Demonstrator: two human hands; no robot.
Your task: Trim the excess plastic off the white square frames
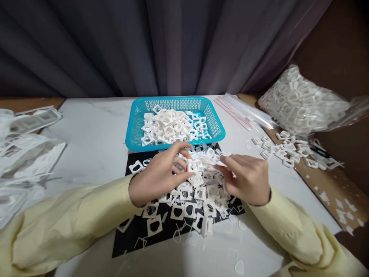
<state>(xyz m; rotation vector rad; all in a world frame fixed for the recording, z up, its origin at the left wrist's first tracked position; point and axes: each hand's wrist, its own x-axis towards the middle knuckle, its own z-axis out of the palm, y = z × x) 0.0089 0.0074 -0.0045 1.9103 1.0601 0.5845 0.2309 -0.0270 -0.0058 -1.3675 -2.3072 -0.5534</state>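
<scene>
Between the thumb and fingers of my left hand is a small white square plastic frame with a hole in it. My right hand is closed, its thumb and forefinger pinching a thin white strip that reaches toward the left hand. Whether the strip joins the frame I cannot tell. Under both hands lies a loose heap of similar white frames and thin scraps on a black mat. Beyond the hands stands a blue basket with a pile of white frames in it.
A clear bag of white pieces stands at the right, with loose pieces before it. Flat plastic bags lie right of the basket. White sheets of frames are stacked at the left. A grey curtain hangs behind.
</scene>
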